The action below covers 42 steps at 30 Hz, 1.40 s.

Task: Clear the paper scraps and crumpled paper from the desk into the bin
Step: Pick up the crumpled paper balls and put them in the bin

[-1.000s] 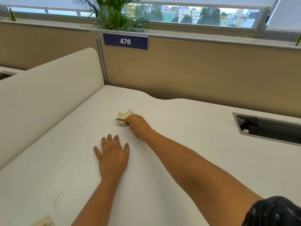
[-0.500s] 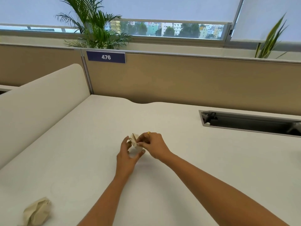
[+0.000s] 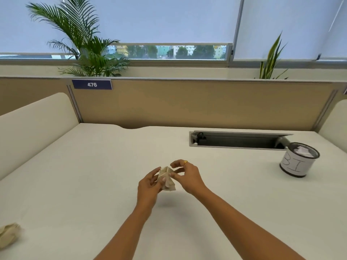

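A beige paper scrap (image 3: 166, 178), creased and partly unfolded, is held above the middle of the white desk (image 3: 93, 175). My left hand (image 3: 149, 185) grips its left side and my right hand (image 3: 188, 176), with a gold ring, pinches its right side. A second crumpled beige paper (image 3: 8, 234) lies on the desk at the near left edge of view. The bin (image 3: 298, 159), a black mesh cup with a white label, stands at the far right of the desk and holds white paper.
An open cable tray (image 3: 238, 140) is cut into the desk at the back right, just left of the bin. Tan partition panels (image 3: 187, 104) close the back, and white curved dividers stand at left and right. Plants sit on the sill beyond.
My right hand picked the scrap up off the desk and brought it nearer. My left hand rose from lying flat and took hold too. The view lifted and shifted right, so the bin now shows.
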{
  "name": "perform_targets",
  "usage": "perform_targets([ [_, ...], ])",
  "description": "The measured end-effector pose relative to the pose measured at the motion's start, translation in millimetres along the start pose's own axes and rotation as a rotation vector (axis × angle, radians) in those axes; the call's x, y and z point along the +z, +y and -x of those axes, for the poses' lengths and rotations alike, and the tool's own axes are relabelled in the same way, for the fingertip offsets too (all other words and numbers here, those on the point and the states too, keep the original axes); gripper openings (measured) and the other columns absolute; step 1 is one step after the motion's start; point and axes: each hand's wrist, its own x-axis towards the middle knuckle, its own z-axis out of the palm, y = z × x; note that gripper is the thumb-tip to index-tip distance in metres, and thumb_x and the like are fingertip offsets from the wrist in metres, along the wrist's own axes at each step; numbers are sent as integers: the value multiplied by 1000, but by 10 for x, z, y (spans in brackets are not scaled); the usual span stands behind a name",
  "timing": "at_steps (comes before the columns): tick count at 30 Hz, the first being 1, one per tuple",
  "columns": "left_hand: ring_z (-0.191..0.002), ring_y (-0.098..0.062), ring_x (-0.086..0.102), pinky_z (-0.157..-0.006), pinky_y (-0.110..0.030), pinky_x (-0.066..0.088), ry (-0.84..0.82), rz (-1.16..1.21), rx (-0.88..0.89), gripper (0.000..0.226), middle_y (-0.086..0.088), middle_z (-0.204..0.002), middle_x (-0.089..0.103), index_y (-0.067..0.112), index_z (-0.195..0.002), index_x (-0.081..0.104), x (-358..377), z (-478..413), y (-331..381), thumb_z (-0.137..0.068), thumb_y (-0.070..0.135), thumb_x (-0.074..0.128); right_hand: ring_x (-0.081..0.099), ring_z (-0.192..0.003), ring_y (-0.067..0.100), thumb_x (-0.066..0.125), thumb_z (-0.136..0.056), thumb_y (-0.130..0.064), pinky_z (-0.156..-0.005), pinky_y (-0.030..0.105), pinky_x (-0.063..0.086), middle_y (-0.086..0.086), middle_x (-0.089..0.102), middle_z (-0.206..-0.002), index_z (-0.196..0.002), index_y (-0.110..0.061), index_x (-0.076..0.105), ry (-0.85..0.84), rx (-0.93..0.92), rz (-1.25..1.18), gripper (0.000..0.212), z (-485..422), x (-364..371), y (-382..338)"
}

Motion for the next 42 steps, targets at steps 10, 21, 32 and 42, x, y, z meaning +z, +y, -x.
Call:
perform_targets([
  [10, -89, -24, 68, -64, -19, 59, -136, 38, -36, 41, -16, -104, 69, 7, -121, 58, 1157, 334, 84, -81, 3, 67, 61, -106, 23, 63, -86, -15, -93, 41, 54, 9, 66, -114, -113, -10, 63, 16, 123, -41, 27, 492, -1109, 283],
  [21, -72, -18, 67, -55, -16, 57, -211, -79, -55, 47, -7, -76, 62, 6, -117, 57, 2117, 455, -60, -74, -4, 72, 61, -97, 24, 70, -81, -20, -79, 31, 53, 14, 64, -114, -104, -15, 54, 27, 253, 114, 28, 695, -2041, 588],
  [32, -90, -19, 62, -77, -25, 52, -214, -255, 2, 41, -8, -102, 65, 8, -117, 59, 2719, 208, -294, -78, 12, 72, 58, -89, 21, 60, -86, -19, -68, 24, 44, 7, 67, -108, -103, -21, 64, 173, 159, 442, 18, 521, -2801, 751],
  [42, -147, -20, 2, -119, -46, 7, -113, -1208, 211, 51, -4, -157, 13, 21, -136, 35, 2424, -110, -755, -93, 47, 39, 64, -92, 32, 56, -89, -12, -73, 25, 42, 15, 68, -103, -101, -6, 58, 874, 111, 224, 13, 115, -3689, 1014],
])
